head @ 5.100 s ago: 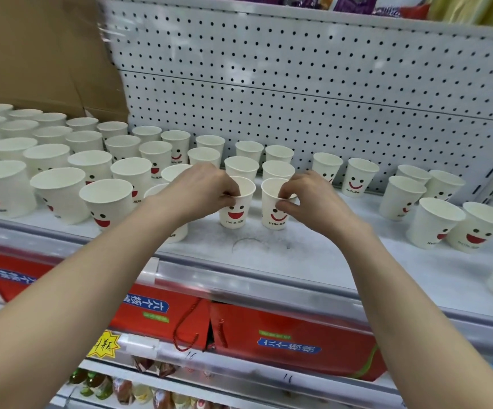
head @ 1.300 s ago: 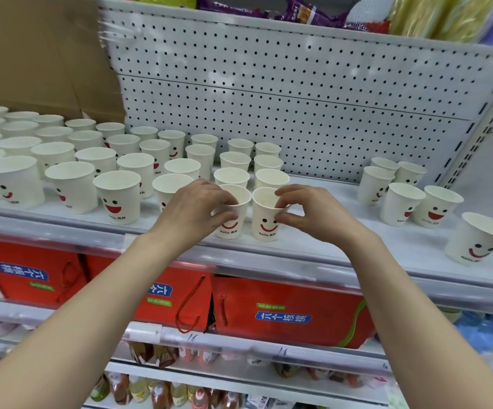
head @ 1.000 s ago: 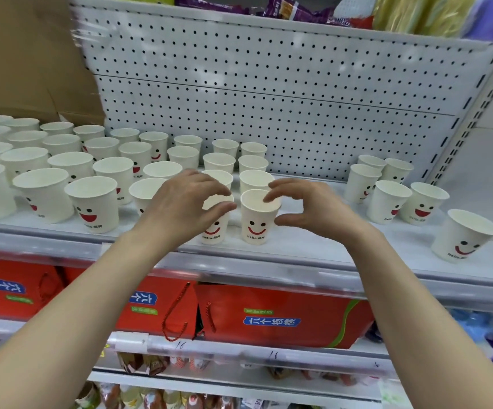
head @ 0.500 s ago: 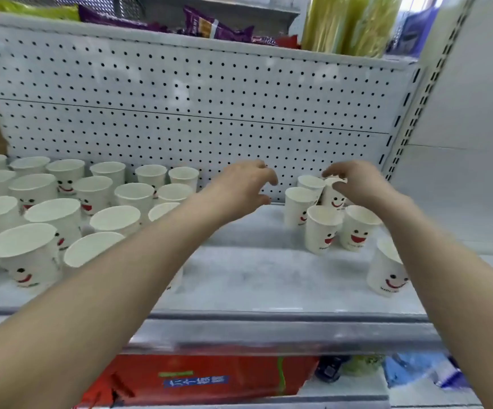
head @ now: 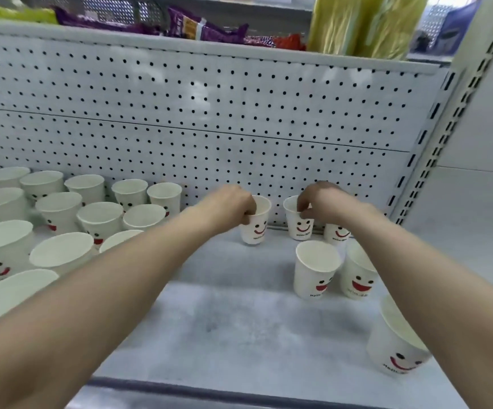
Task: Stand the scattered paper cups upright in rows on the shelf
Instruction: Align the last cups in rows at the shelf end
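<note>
My left grip (head: 232,206) is closed on the rim of the left cup (head: 257,228), with the fingers curled at the lip. My right grip (head: 320,202) pinches the rim of the right cup (head: 299,228) in the same way. Both cups are upright on the shelf (head: 224,320), close to the pegboard back panel (head: 209,113), with a gap between them and the smiley prints facing me.

A third cup (head: 336,233) stands partly hidden under my right wrist. Two upright cups (head: 316,270) stand side by side nearer the front. A single cup (head: 395,346) stands at the front right, under my right forearm.

The rowed cups (head: 100,219) fill the left part of the shelf, all mouth up. Snack packets (head: 204,28) lie on the shelf above.
</note>
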The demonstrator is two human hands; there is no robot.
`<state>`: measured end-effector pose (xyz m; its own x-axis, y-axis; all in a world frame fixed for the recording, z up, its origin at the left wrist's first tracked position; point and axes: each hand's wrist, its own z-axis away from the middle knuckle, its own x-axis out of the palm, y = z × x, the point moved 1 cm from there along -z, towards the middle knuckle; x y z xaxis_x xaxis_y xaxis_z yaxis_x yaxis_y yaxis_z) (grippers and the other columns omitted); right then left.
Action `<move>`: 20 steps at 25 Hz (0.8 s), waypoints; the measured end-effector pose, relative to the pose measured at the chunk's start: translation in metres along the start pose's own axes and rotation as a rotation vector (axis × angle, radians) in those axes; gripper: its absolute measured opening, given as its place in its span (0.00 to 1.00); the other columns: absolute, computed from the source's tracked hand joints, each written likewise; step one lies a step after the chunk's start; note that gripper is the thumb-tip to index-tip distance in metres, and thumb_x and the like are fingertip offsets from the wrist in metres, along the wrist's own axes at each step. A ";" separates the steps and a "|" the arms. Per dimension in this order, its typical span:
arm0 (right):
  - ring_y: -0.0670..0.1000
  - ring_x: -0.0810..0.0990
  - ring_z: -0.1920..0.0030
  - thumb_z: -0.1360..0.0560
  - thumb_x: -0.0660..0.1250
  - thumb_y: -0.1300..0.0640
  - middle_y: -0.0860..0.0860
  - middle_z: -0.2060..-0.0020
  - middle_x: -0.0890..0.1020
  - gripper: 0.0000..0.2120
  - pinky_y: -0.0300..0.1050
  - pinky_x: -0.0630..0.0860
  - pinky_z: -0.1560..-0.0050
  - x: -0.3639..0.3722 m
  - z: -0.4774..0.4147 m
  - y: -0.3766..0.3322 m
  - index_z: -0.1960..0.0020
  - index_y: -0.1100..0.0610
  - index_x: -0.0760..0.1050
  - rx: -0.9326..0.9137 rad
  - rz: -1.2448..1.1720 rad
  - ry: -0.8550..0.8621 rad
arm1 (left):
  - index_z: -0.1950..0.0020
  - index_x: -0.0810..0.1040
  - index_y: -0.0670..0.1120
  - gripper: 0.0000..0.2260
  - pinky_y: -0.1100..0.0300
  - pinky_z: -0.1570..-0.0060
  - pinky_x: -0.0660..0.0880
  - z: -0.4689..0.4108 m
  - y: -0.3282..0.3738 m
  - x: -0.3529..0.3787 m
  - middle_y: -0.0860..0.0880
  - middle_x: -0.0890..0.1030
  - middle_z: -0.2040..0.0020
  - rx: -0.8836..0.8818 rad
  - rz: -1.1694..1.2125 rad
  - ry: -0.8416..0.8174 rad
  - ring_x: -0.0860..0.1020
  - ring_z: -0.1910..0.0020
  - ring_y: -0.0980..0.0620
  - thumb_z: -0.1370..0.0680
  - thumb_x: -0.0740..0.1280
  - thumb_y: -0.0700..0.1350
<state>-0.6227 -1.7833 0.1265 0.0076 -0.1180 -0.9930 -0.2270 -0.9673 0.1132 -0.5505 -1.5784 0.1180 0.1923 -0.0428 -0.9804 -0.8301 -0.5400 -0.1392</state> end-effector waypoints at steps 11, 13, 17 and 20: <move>0.51 0.81 0.57 0.27 0.69 0.55 0.49 0.58 0.83 0.03 0.44 0.77 0.62 0.001 -0.044 -0.092 0.54 0.52 0.80 -0.110 -0.285 0.012 | 0.58 0.74 0.46 0.04 0.58 0.60 0.69 -0.004 -0.093 0.008 0.49 0.72 0.61 -0.132 -0.076 -0.234 0.73 0.59 0.46 0.23 0.66 0.43; 0.51 0.80 0.56 0.28 0.70 0.55 0.49 0.57 0.83 0.04 0.48 0.79 0.56 0.005 -0.044 -0.094 0.54 0.51 0.80 -0.092 -0.298 0.024 | 0.57 0.76 0.45 0.02 0.58 0.60 0.70 -0.005 -0.097 0.008 0.47 0.74 0.58 -0.116 -0.053 -0.219 0.73 0.59 0.45 0.24 0.66 0.40; 0.52 0.80 0.53 0.29 0.70 0.56 0.49 0.55 0.83 0.05 0.48 0.79 0.52 0.009 -0.046 -0.094 0.53 0.50 0.81 -0.063 -0.296 0.041 | 0.49 0.79 0.46 0.07 0.58 0.56 0.72 -0.001 -0.101 0.012 0.46 0.77 0.52 -0.061 -0.017 -0.193 0.76 0.54 0.44 0.25 0.65 0.38; 0.52 0.79 0.53 0.28 0.69 0.57 0.49 0.54 0.83 0.06 0.46 0.77 0.54 0.009 -0.044 -0.094 0.53 0.51 0.81 -0.040 -0.276 0.050 | 0.47 0.80 0.48 0.08 0.58 0.56 0.73 0.000 -0.100 0.014 0.48 0.78 0.51 -0.015 0.053 -0.107 0.76 0.55 0.47 0.25 0.69 0.43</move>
<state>-0.5579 -1.7033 0.1083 0.1117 0.1417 -0.9836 -0.1714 -0.9722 -0.1595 -0.4647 -1.5250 0.1182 0.0908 0.0180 -0.9957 -0.8294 -0.5521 -0.0856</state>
